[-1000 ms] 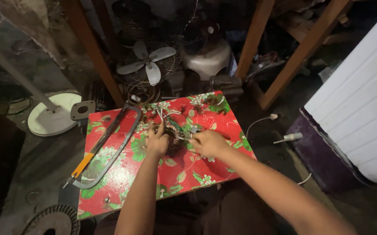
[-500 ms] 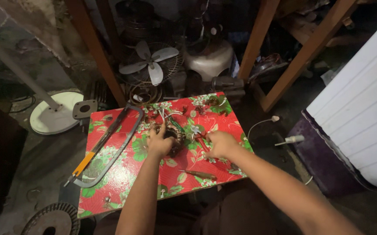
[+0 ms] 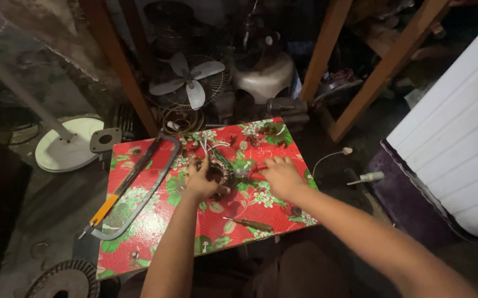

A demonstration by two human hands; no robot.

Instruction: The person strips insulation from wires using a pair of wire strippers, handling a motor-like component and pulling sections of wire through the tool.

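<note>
My left hand (image 3: 201, 180) grips a small motor winding (image 3: 222, 170) with loose wires, resting on a red flowered board (image 3: 156, 221). My right hand (image 3: 281, 175) holds a red-handled tool (image 3: 252, 172) whose tip points into the winding from the right. Both forearms reach in from the bottom of the head view. White and green wires (image 3: 212, 148) trail from the winding toward the far edge of the board.
A hacksaw (image 3: 131, 189) with an orange handle lies on the board's left side, a screwdriver (image 3: 249, 223) near its front edge. Behind stand a fan (image 3: 188, 84), a round white fan base (image 3: 68, 144), wooden legs (image 3: 379, 69) and a white panel (image 3: 459, 132) at right.
My right hand has shifted slightly right and back, now with the red tool against the winding. My left hand stays on the winding. The view has tilted a little.
</note>
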